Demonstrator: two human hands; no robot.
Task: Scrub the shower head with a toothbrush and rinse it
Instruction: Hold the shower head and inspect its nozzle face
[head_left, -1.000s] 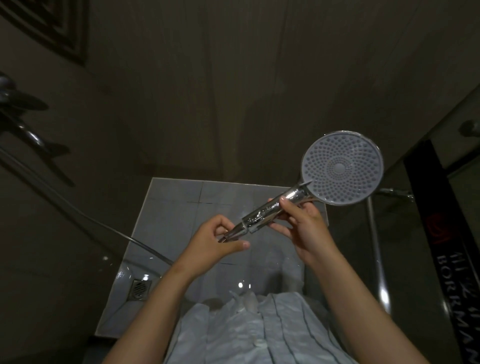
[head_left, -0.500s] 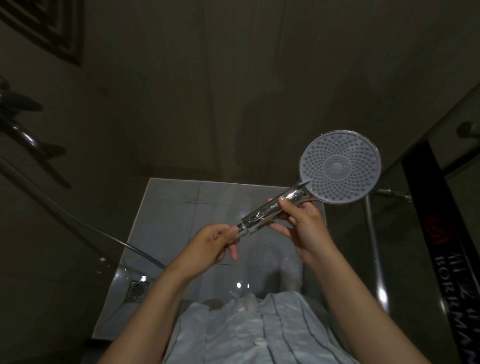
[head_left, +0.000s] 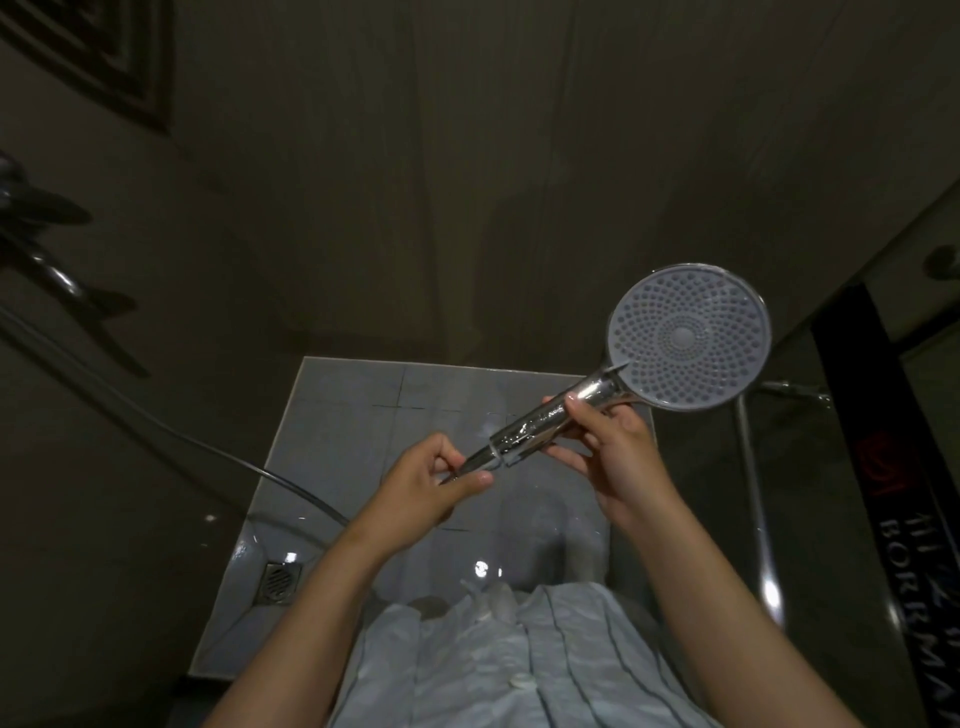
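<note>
Round chrome shower head (head_left: 688, 338) with grey nozzle face was held up, face toward camera, over the right edge of the floor. Right hand (head_left: 618, 457) gripped its chrome handle mid-shaft; left hand (head_left: 421, 488) pinched the handle's tapered lower end. Beyond, dark hose (head_left: 156, 421) ran left over the grey tiled shower floor (head_left: 363, 415), with a square metal drain (head_left: 278, 582) near its left front corner.

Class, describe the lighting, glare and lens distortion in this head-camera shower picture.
Head view: dim, walls nearly black; the pale shower head is brightest; glare streaks its chrome handle; bright spots sit on the floor; the wide-angle lens stretches the edges.
</note>
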